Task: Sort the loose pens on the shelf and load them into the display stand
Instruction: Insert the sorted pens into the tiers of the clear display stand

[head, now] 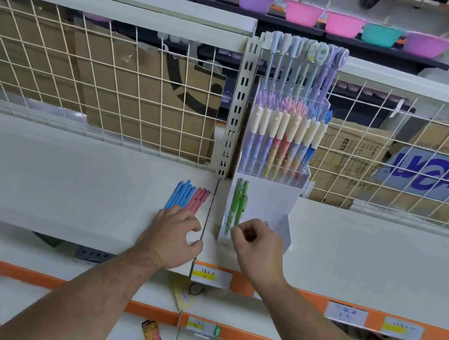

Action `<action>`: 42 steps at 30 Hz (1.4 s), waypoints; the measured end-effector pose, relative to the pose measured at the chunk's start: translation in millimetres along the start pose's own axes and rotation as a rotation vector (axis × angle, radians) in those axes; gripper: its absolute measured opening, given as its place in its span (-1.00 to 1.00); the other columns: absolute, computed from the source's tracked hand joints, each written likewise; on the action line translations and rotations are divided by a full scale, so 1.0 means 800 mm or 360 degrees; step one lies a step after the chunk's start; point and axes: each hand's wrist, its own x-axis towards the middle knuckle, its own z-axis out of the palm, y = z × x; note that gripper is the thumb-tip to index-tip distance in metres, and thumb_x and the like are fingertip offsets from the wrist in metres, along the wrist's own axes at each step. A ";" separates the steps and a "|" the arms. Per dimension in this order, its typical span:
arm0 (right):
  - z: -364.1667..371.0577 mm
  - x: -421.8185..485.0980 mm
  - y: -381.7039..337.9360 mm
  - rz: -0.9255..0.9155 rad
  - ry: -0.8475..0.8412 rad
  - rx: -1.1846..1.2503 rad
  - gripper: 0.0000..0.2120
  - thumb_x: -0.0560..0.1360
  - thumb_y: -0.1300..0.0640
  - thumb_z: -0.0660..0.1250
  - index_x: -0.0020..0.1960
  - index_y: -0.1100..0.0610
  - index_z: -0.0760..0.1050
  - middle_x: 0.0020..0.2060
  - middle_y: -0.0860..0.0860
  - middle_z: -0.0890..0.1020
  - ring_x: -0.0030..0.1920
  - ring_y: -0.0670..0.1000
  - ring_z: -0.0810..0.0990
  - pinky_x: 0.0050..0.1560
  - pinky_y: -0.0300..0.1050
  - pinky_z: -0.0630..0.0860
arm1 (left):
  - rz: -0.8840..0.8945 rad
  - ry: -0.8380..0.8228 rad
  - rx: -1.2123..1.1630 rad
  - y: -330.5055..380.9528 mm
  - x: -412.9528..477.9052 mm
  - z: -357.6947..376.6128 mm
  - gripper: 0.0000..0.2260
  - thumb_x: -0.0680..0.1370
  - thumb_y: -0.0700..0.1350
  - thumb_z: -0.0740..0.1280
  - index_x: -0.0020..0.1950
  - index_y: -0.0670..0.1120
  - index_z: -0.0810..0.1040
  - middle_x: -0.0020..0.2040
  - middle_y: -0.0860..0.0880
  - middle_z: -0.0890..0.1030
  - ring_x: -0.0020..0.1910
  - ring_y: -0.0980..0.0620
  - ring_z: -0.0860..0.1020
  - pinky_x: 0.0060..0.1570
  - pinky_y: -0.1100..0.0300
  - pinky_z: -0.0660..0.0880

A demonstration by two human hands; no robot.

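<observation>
On the white shelf (73,178), at about 7 o'clock from the frame's centre, a row of blue pens (181,195) and pink pens (199,199) lies side by side, tips pointing toward 1 o'clock. The left hand (173,234) lies palm down over their near ends with its fingers bent. Whether it grips them or only rests on them cannot be told. Just at 3 o'clock of this row stands the display stand (267,201), its lowest tier holding a few green pens (237,203). The right hand (259,245) sits at 6 o'clock of that tier, fingers curled, thumb and forefinger closed on the lower end of the rightmost of them. Higher tiers hold cream-capped pens (286,126) and, at 12 o'clock, tall topper pens (303,60). A wire grid (116,70) backs the shelf, with cardboard boxes (141,96) behind it.
</observation>
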 end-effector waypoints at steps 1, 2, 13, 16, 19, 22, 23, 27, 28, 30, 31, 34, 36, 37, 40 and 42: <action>0.007 -0.007 0.000 -0.0010 -0.0005 -0.0006 -0.86 0.50 0.14 0.40 -0.24 0.04 0.57 -0.38 -0.07 0.62 -0.33 -0.13 0.56 -0.29 -0.30 0.46 | -0.0009 0.0001 -0.0031 0.000 0.000 0.000 -0.67 0.48 0.19 0.24 0.17 0.11 0.57 0.13 0.23 0.45 0.23 0.13 0.34 0.35 0.16 0.25; 0.015 -0.013 0.000 -0.0017 -0.0014 -0.0033 -0.85 0.50 0.13 0.40 -0.25 0.02 0.56 -0.40 -0.09 0.61 -0.34 -0.15 0.55 -0.30 -0.30 0.45 | -0.0011 0.0020 -0.0073 -0.002 0.001 0.000 -0.69 0.48 0.17 0.25 0.16 0.11 0.56 0.12 0.21 0.46 0.22 0.12 0.37 0.34 0.13 0.30; 0.130 -0.018 -0.043 -0.0041 -0.0074 -0.0367 -0.90 0.56 0.04 0.33 -0.13 0.01 0.56 -0.27 -0.10 0.63 -0.26 -0.10 0.57 -0.23 -0.17 0.50 | -0.0850 0.0260 -0.0557 -0.071 0.042 -0.043 -0.63 0.57 -0.02 0.36 0.29 -0.16 0.42 0.23 -0.09 0.55 0.13 -0.07 0.55 -0.03 0.12 0.50; 0.146 -0.015 -0.044 0.0028 -0.0017 -0.0483 -0.85 0.58 0.03 0.29 -0.14 0.03 0.54 -0.26 -0.06 0.63 -0.27 -0.08 0.57 -0.23 -0.14 0.51 | -0.0819 0.0105 -0.0479 -0.082 0.059 -0.046 -0.55 0.53 0.09 0.39 0.28 -0.16 0.42 0.21 -0.10 0.55 0.10 -0.08 0.56 -0.04 0.07 0.55; 0.152 -0.012 -0.041 0.0070 0.0074 -0.0543 -0.81 0.58 0.01 0.28 -0.16 0.06 0.54 -0.29 -0.07 0.61 -0.30 -0.09 0.56 -0.23 -0.09 0.55 | -0.0777 0.0000 -0.0298 -0.080 0.068 -0.044 -0.46 0.46 0.17 0.42 0.26 -0.14 0.40 0.19 -0.10 0.50 0.12 -0.08 0.51 -0.04 0.03 0.56; 0.155 -0.014 -0.042 0.0105 0.0119 -0.0521 -0.80 0.57 0.00 0.29 -0.18 0.06 0.55 -0.32 -0.08 0.61 -0.31 -0.12 0.56 -0.23 -0.09 0.57 | -0.0771 -0.0070 -0.0218 -0.083 0.074 -0.043 -0.51 0.47 0.12 0.42 0.25 -0.13 0.40 0.21 -0.10 0.48 0.16 -0.10 0.49 -0.01 0.03 0.52; 0.156 -0.014 -0.042 0.0115 0.0124 -0.0514 -0.80 0.56 0.00 0.29 -0.18 0.05 0.55 -0.33 -0.09 0.61 -0.31 -0.12 0.56 -0.24 -0.10 0.57 | -0.0782 -0.0079 -0.0206 -0.084 0.076 -0.043 -0.55 0.48 0.07 0.42 0.25 -0.14 0.40 0.22 -0.12 0.49 0.17 -0.11 0.49 0.00 0.03 0.51; 0.157 -0.013 -0.041 0.0125 0.0127 -0.0526 -0.78 0.55 -0.04 0.29 -0.20 0.05 0.55 -0.33 -0.10 0.60 -0.30 -0.11 0.56 -0.23 -0.11 0.56 | -0.0812 -0.0125 -0.0114 -0.088 0.082 -0.045 -0.64 0.50 -0.07 0.42 0.22 -0.14 0.41 0.20 -0.14 0.51 0.16 -0.13 0.53 -0.02 0.06 0.51; 0.157 -0.014 -0.041 0.0128 0.0129 -0.0522 -0.77 0.55 -0.04 0.28 -0.20 0.05 0.55 -0.33 -0.09 0.60 -0.30 -0.10 0.56 -0.23 -0.11 0.56 | -0.0814 -0.0147 -0.0105 -0.089 0.084 -0.045 -0.65 0.50 -0.08 0.43 0.21 -0.14 0.43 0.19 -0.14 0.52 0.15 -0.13 0.55 -0.03 0.06 0.52; 0.157 -0.014 -0.041 0.0130 0.0128 -0.0524 -0.77 0.55 -0.05 0.28 -0.20 0.05 0.54 -0.34 -0.09 0.60 -0.30 -0.11 0.56 -0.24 -0.11 0.56 | -0.0814 -0.0184 -0.0102 -0.093 0.086 -0.045 -0.68 0.49 -0.07 0.46 0.16 -0.12 0.46 0.14 -0.12 0.57 0.09 -0.11 0.59 -0.09 0.09 0.54; 0.158 -0.015 -0.041 0.0127 0.0129 -0.0529 -0.77 0.54 -0.06 0.28 -0.21 0.04 0.54 -0.34 -0.09 0.60 -0.31 -0.11 0.55 -0.26 -0.12 0.55 | -0.0812 -0.0196 -0.0110 -0.095 0.088 -0.045 -0.69 0.48 -0.06 0.47 0.13 -0.12 0.48 0.10 -0.11 0.60 0.05 -0.10 0.61 -0.13 0.12 0.55; 0.159 -0.014 -0.041 0.0118 0.0141 -0.0544 -0.77 0.54 -0.06 0.28 -0.22 0.04 0.53 -0.35 -0.09 0.59 -0.32 -0.12 0.54 -0.28 -0.14 0.52 | -0.0773 -0.0256 -0.0099 -0.097 0.093 -0.046 -0.77 0.50 -0.07 0.45 0.09 -0.11 0.52 0.03 -0.09 0.65 -0.02 -0.09 0.63 -0.21 0.16 0.54; 0.159 -0.013 -0.039 0.0111 0.0151 -0.0553 -0.77 0.53 -0.06 0.28 -0.22 0.03 0.53 -0.35 -0.09 0.59 -0.32 -0.11 0.54 -0.27 -0.13 0.53 | -0.0747 -0.0295 -0.0073 -0.097 0.094 -0.048 -0.80 0.52 -0.09 0.41 0.10 -0.11 0.53 0.02 -0.08 0.64 -0.02 -0.08 0.63 -0.23 0.17 0.51; 0.159 -0.013 -0.038 0.0107 0.0146 -0.0560 -0.78 0.53 -0.06 0.27 -0.22 0.03 0.53 -0.35 -0.10 0.58 -0.32 -0.12 0.54 -0.27 -0.13 0.53 | -0.0738 -0.0306 -0.0064 -0.097 0.095 -0.048 -0.81 0.53 -0.09 0.40 0.10 -0.11 0.53 0.01 -0.08 0.64 -0.02 -0.08 0.63 -0.23 0.17 0.51; 0.160 -0.014 -0.038 0.0102 0.0131 -0.0580 -0.78 0.53 -0.08 0.26 -0.22 0.01 0.50 -0.35 -0.10 0.57 -0.32 -0.13 0.53 -0.29 -0.15 0.50 | -0.0710 -0.0339 -0.0050 -0.097 0.095 -0.047 -0.80 0.54 -0.04 0.36 0.10 -0.12 0.55 0.00 -0.07 0.63 -0.03 -0.07 0.62 -0.26 0.18 0.47; 0.160 -0.013 -0.038 0.0102 0.0134 -0.0590 -0.78 0.53 -0.07 0.26 -0.23 0.00 0.49 -0.35 -0.10 0.56 -0.32 -0.12 0.52 -0.30 -0.16 0.48 | -0.0695 -0.0344 -0.0014 -0.096 0.095 -0.046 -0.78 0.55 -0.02 0.35 0.11 -0.12 0.55 0.02 -0.07 0.63 -0.02 -0.06 0.60 -0.24 0.16 0.47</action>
